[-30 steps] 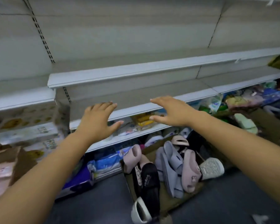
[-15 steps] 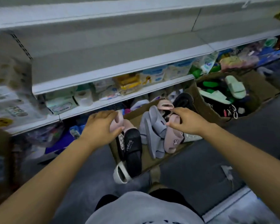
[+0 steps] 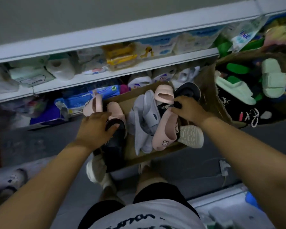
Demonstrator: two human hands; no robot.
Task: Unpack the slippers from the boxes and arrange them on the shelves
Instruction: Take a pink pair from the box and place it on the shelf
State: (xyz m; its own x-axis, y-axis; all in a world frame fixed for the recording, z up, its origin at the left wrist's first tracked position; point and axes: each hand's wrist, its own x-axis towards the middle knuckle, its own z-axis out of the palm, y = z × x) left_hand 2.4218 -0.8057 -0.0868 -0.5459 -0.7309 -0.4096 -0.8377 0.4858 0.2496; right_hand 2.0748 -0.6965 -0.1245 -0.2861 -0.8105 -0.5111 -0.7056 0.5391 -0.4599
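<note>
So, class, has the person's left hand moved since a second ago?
Yes. The left hand has dropped from the level of the shelf edge down to the box, where it grips a black slipper.

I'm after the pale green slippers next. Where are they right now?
In the head view, the pale green slippers lie at upper right inside the second cardboard box, just right of the nearer box in front of the person.

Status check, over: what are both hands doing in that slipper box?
Left hand grips black slipper. Right hand pinches dark slipper. Both in cardboard box; grey slippers heaped between.
</note>
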